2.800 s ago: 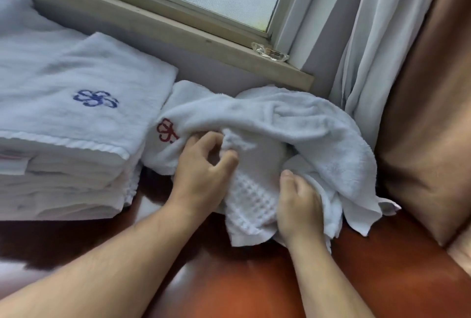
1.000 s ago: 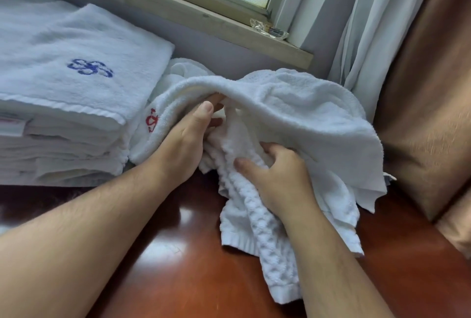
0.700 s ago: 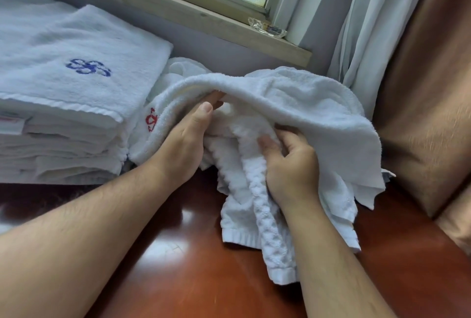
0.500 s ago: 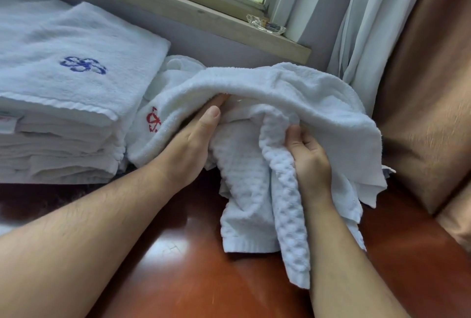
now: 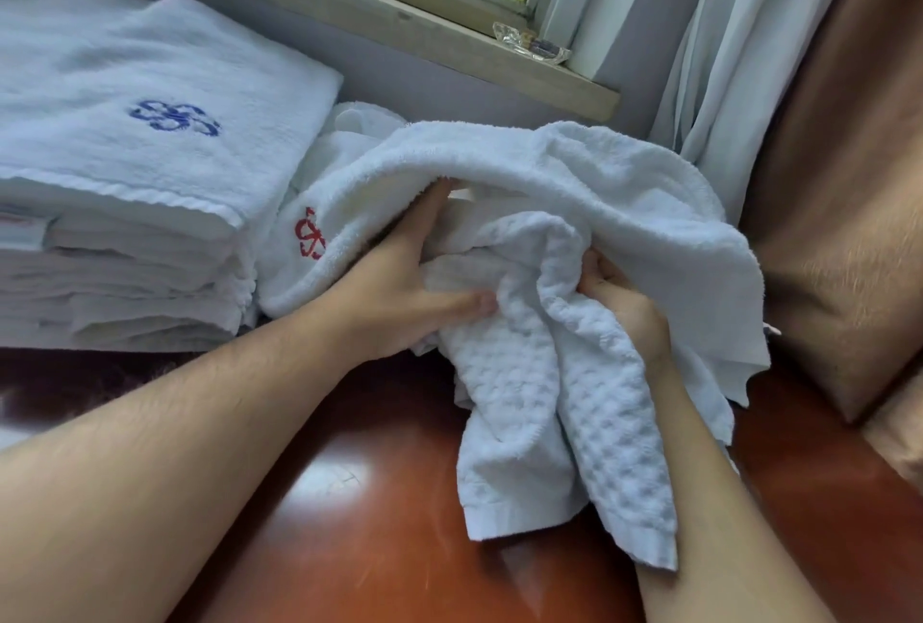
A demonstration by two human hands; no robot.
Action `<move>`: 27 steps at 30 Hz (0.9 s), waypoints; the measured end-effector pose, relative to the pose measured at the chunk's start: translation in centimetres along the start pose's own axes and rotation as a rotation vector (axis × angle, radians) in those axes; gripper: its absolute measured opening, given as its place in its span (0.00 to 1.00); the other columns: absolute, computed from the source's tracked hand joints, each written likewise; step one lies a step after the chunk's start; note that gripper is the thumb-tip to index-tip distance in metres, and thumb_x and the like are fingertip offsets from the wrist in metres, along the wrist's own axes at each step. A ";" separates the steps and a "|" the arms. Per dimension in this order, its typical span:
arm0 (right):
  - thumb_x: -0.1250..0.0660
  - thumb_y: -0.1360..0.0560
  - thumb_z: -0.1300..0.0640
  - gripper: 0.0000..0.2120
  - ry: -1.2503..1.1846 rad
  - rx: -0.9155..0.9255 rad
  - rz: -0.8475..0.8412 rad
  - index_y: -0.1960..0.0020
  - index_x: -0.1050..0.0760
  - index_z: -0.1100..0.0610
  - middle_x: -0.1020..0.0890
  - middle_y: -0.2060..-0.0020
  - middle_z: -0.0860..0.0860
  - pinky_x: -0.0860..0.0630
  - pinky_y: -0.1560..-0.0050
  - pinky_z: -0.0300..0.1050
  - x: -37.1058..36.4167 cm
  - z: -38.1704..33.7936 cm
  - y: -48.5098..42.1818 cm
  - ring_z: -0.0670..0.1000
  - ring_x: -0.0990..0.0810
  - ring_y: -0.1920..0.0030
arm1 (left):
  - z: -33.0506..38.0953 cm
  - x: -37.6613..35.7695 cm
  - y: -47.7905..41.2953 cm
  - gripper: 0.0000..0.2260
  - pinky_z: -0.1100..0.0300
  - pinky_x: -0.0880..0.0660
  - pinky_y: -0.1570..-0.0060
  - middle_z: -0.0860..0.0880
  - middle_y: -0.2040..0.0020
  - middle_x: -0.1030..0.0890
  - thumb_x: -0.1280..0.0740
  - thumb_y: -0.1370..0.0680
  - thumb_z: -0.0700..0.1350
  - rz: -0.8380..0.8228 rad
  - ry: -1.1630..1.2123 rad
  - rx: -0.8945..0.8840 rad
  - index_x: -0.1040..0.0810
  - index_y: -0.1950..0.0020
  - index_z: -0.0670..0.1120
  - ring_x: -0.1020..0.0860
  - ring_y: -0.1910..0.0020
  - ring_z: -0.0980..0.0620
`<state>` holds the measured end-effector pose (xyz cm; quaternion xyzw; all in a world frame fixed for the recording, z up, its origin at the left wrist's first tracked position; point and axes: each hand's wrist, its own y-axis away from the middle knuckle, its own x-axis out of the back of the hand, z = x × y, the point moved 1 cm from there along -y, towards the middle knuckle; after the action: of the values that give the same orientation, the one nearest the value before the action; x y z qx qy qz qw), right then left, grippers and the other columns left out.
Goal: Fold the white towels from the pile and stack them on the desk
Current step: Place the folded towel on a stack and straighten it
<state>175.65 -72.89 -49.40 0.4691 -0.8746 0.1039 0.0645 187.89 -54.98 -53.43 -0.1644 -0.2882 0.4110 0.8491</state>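
Head view, item in hand: waffle-weave white towel [image 5: 564, 422], being drawn out from under a plush terry towel [image 5: 574, 173] in the unfolded pile on the red-brown desk [image 5: 349, 522]. Left hand [image 5: 399, 303] is reaching in under the terry fold, thumb pressing the waffle cloth; its other fingers are hidden, so the grip cannot be told. Right hand [image 5: 624, 303] is curling round a bunched ridge of the same towel. Step judged: separation, folding not yet begun. Next move is calling for freeing the towel, finding two corners, and spreading it flat. Folded stack [image 5: 150, 173] is sitting just left of the pile. Markings: blue embroidered emblem [image 5: 172, 117] on stack top; red emblem [image 5: 310, 240] on terry towel; neither legible as lettering.
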 end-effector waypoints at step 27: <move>0.37 0.28 0.50 0.17 -0.827 -0.072 -0.164 0.57 0.13 0.57 0.13 0.57 0.54 0.17 0.51 0.43 -0.6 -0.1 2.2 0.51 0.14 0.54 | 2.3 0.7 -0.2 0.08 0.78 0.29 0.54 0.75 0.54 0.21 0.42 0.18 0.57 0.141 0.222 0.071 0.25 0.43 0.63 0.23 0.53 0.76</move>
<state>174.12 -71.18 -49.68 0.5366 -0.7899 -0.1293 -0.2674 186.94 -54.47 -51.28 -0.1986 -0.1658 0.4588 0.8501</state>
